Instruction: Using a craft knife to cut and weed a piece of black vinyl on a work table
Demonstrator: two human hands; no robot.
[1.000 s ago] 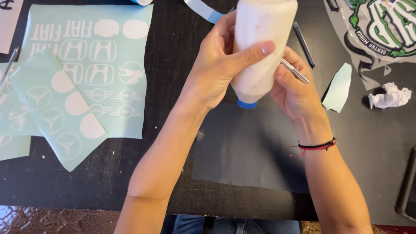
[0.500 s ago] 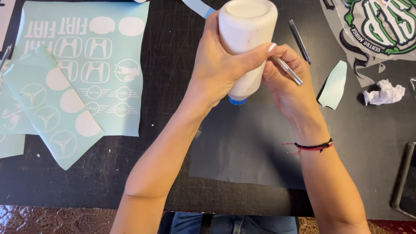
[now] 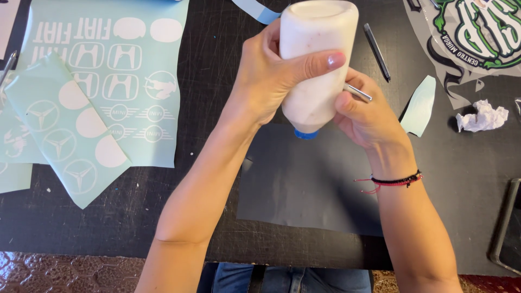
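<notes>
A white plastic bottle (image 3: 317, 59) with a blue cap is held upside down, cap pointing at a dark grey sheet (image 3: 304, 184) on the black table. My left hand (image 3: 268, 70) wraps around the bottle from the left, thumb across its front. My right hand (image 3: 366, 111) touches the bottle's lower right side and also holds a thin silver tool (image 3: 358, 93) between its fingers. A red and black string bracelet sits on the right wrist.
Pale green vinyl sheets (image 3: 116, 81) with white car-logo cutouts lie at the left. A black pen (image 3: 376, 51), a pale green scrap (image 3: 419, 106) and crumpled white paper (image 3: 483, 115) lie at the right. A green-and-white sticker (image 3: 477, 32) is top right, a dark phone (image 3: 507, 228) at the right edge.
The bottle and both hands shifted slightly left and lower over the dark sheet; the grip stays the same.
</notes>
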